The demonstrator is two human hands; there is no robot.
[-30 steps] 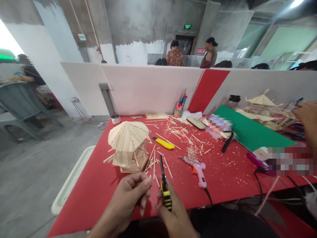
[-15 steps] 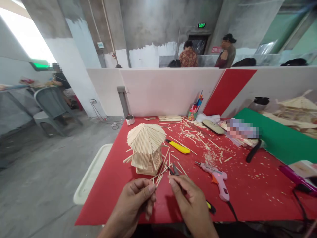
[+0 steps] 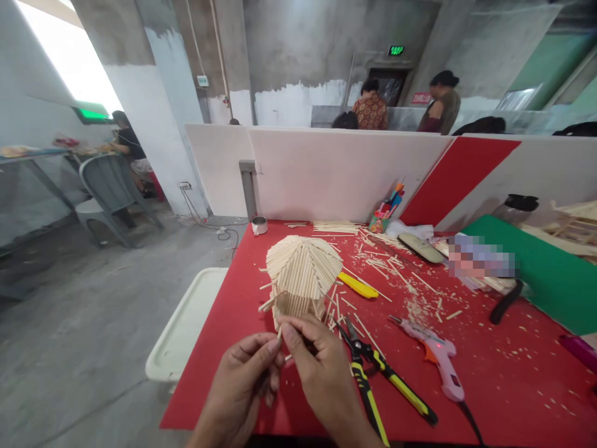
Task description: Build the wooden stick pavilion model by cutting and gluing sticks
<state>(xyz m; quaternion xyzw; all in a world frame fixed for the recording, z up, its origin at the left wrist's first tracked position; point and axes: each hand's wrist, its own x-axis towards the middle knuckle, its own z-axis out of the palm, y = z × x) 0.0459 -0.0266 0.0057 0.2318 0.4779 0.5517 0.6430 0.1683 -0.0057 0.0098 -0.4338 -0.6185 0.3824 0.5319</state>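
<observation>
My left hand [image 3: 246, 379] is closed in a pinch on a short, thin wooden stick [image 3: 280, 333]. My right hand [image 3: 319, 364] meets it there, thumb and fingers closed at the stick's upper end. A second pale stick end [image 3: 288, 358] shows between the hands; which fingers hold it is unclear. Just beyond them stands a small pavilion model [image 3: 303, 264] of wooden sticks with a sloped roof, its lower part hidden by my right hand. To the right lie pruning shears [image 3: 357, 348] with black and yellow handles, spread apart.
A pink glue gun [image 3: 436, 354] lies on the red tabletop [image 3: 209, 373], its cord running off the front. Behind the model are a yellow utility knife [image 3: 359, 285], loose sticks [image 3: 340, 226], a pen cup [image 3: 379, 222] and a tape roll [image 3: 259, 225]. A green board [image 3: 536, 267] is at right.
My right hand has moved left from over the shears to the stick at my left hand, uncovering the shears. The camera view has shifted, so the table things appear further right.
</observation>
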